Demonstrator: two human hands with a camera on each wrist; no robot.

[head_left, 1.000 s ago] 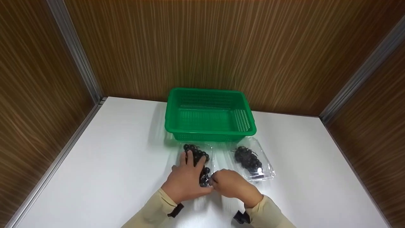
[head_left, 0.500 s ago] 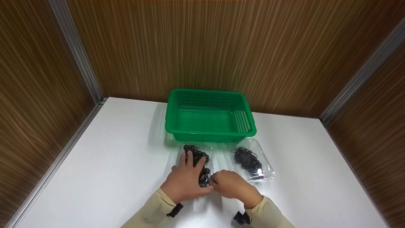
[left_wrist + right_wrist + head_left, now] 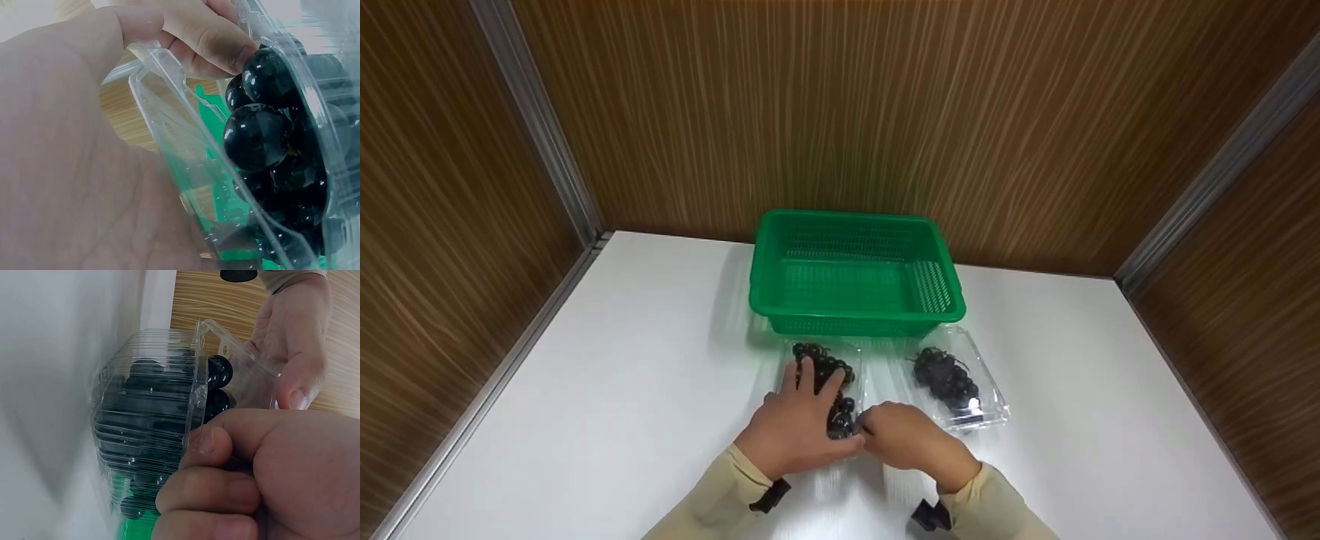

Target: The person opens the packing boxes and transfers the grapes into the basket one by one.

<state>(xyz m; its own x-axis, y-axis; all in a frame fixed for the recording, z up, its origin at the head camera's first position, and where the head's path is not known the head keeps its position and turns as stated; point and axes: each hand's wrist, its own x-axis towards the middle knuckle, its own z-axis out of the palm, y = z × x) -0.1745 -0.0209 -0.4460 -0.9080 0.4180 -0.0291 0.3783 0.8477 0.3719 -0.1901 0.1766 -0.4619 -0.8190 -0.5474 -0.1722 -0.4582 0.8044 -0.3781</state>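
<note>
A clear plastic clamshell box of dark grapes lies in front of the basket. Its lid stands partly raised along the near side, seen in the left wrist view. My left hand lies over the lid with fingers spread and the thumb stretched toward the lid's edge. At the near right corner, my right hand pinches the box's rim between thumb and curled fingers, clearest in the right wrist view. The left palm hides part of the grapes in the head view.
To the right lies a second clear clamshell box with a bunch of dark grapes inside. A green plastic basket stands behind both boxes. Wood-patterned panels wall the white table on the back and sides.
My left hand has shifted very slightly to the left over the box. The right hand keeps its grip on the rim in nearly the same place.
</note>
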